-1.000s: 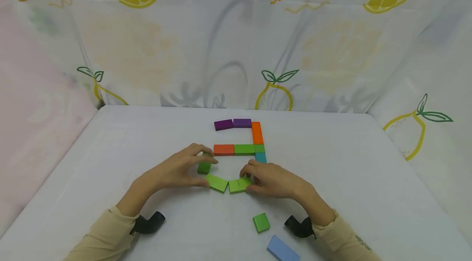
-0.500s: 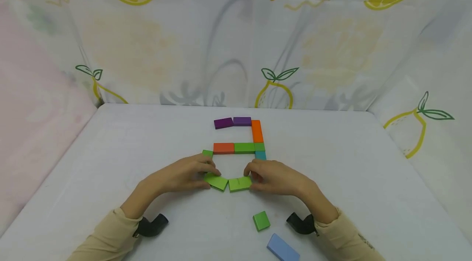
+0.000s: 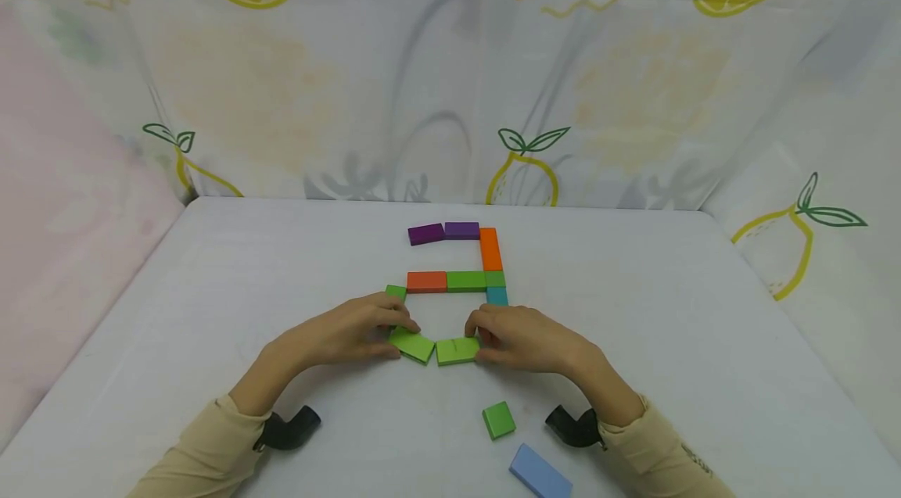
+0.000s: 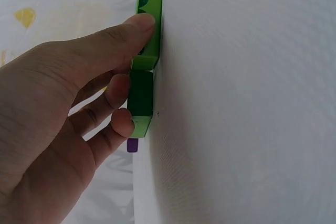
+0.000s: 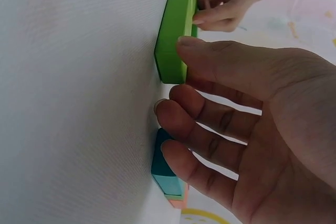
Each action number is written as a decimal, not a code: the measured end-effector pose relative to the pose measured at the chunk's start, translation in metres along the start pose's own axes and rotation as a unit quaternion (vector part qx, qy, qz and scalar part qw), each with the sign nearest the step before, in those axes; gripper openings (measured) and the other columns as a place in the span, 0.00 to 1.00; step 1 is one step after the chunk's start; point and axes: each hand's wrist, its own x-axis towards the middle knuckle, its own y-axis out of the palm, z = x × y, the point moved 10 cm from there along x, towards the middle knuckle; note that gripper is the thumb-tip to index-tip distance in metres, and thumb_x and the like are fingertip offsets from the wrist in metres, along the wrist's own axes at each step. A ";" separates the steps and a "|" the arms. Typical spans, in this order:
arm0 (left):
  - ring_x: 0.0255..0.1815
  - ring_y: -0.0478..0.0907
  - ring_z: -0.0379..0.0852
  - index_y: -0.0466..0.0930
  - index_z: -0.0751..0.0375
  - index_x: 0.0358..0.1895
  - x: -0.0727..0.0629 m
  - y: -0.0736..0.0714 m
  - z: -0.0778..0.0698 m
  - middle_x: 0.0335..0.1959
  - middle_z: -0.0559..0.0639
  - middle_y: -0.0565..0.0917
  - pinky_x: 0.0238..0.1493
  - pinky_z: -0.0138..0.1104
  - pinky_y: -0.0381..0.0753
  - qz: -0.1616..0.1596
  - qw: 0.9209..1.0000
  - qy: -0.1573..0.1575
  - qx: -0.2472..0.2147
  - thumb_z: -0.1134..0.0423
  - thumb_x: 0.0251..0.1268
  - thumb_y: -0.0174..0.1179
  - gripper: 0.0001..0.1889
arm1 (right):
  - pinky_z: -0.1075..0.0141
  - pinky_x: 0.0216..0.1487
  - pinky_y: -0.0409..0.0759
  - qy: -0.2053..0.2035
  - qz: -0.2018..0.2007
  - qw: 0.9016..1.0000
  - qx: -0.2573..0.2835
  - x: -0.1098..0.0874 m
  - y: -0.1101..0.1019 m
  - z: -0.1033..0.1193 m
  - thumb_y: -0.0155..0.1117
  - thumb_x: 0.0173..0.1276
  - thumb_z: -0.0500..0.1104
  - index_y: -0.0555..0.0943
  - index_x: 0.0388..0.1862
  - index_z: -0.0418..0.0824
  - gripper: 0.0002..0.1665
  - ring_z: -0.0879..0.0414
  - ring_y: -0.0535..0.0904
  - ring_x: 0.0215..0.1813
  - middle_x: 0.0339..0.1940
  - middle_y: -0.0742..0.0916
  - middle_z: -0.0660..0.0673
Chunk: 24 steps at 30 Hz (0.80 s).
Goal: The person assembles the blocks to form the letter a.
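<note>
Two light green blocks lie end to end on the white table, angled to each other. My left hand [image 3: 359,331] pinches the left light green block [image 3: 414,346] by its outer end, thumb on the near side. In the left wrist view, two other fingertips rest at a darker green block [image 4: 140,94] adjoining it. My right hand [image 3: 526,339] pinches the outer end of the right light green block [image 3: 456,351] between thumb and index finger. Its other fingers are bent close to a teal block [image 5: 167,161], partly covering it.
Farther back, two purple blocks [image 3: 461,231], an orange block [image 3: 490,249], a red block [image 3: 426,282] and a green block [image 3: 466,281] form connected lines. Nearer me lie a small green square block [image 3: 499,420] and a blue block [image 3: 540,471]. A printed cloth [image 3: 450,76] hangs behind.
My left hand has come slightly nearer and right, from beside the darker green block onto the left light green block. My right hand has slid slightly right along its block.
</note>
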 end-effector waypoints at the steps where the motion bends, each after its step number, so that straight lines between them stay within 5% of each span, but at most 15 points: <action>1: 0.47 0.73 0.37 0.81 0.48 0.51 0.000 0.000 0.000 0.47 0.41 0.79 0.52 0.32 0.77 0.000 1.000 -0.001 0.000 0.60 0.54 0.69 0.18 | 0.74 0.36 0.71 0.000 0.000 1.000 0.000 0.000 0.000 0.000 0.65 0.64 0.46 0.76 0.45 0.47 0.12 0.65 0.70 0.33 0.32 0.77 0.53; 24: 0.48 0.74 0.37 0.81 0.47 0.51 0.000 0.000 0.001 0.47 0.41 0.79 0.53 0.32 0.77 0.002 1.000 -0.003 0.001 0.59 0.54 0.69 0.19 | 0.73 0.37 0.72 0.004 0.009 1.000 -0.003 0.000 0.001 0.001 0.64 0.64 0.47 0.76 0.46 0.47 0.13 0.62 0.73 0.34 0.33 0.78 0.53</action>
